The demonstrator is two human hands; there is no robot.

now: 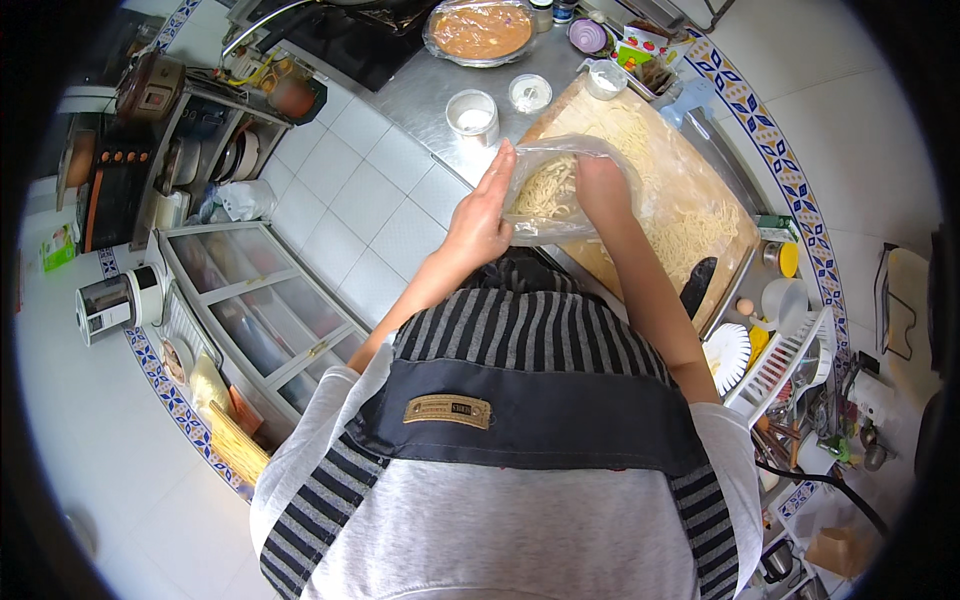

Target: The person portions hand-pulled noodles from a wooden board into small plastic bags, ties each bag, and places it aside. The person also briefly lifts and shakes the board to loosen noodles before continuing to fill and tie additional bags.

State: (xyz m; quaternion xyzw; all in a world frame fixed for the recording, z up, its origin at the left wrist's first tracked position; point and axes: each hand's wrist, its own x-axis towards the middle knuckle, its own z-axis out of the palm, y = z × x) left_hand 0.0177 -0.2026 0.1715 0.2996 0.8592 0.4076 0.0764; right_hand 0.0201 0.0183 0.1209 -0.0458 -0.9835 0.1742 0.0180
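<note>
A clear plastic bag (540, 228) with pale noodles (545, 190) inside hangs open-mouthed before me, at the near edge of a wooden board (585, 130). My left hand (480, 215) grips the bag's left side, its fingers pointing up along the rim. Inside the mouth, at the right, is my right hand (604, 190), curled closed beside the noodles; whatever its fingers hold is hidden. More floury noodles (690, 240) lie spread on the board to the right. A dark, rounded object (698, 287) rests at the board's near right end.
Behind the bag, a white tub (472, 117) and a small container of white powder (530, 93) stand on the steel counter (420, 90). A film-covered bowl (482, 32) sits farther back. To the right is a white dish rack (785, 365); a glass-fronted cabinet (265, 300) stands left.
</note>
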